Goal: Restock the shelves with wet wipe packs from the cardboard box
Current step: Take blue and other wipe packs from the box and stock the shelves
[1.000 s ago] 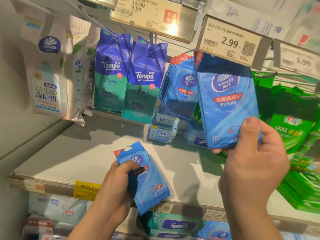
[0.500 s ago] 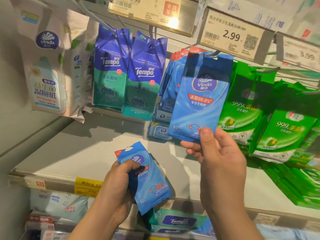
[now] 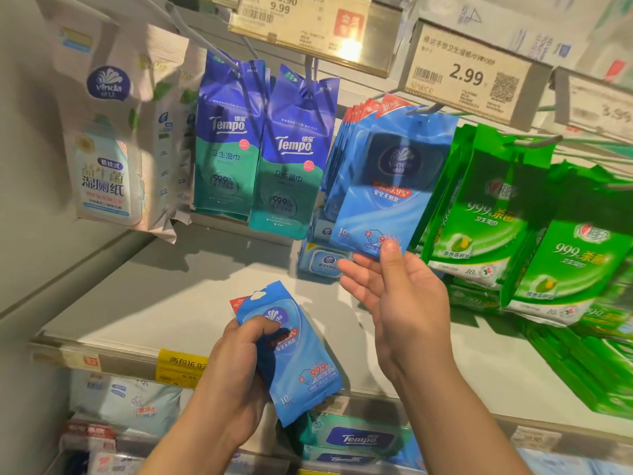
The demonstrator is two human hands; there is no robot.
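My left hand (image 3: 236,371) is shut on a blue Vinda wet wipe pack (image 3: 294,358), held low over the shelf's front edge. A second blue pack (image 3: 390,186) hangs on the hook (image 3: 422,109) under the 2.99 price tag (image 3: 467,75), in front of a row of the same blue packs (image 3: 346,145). Just below it, my right hand (image 3: 400,299) has its fingers spread. Only the thumb tip touches the pack's bottom edge. The cardboard box is out of view.
Two Tempo packs (image 3: 260,152) and white Vinda packs (image 3: 106,149) hang to the left, green packs (image 3: 496,214) to the right. Small boxed wipes (image 3: 325,260) sit on the grey shelf (image 3: 164,303). A lower shelf holds more packs (image 3: 356,438).
My right hand carried its blue pack leftward, onto the hook in front of the blue row, then loosened its fingers. My left hand stayed put with its pack.
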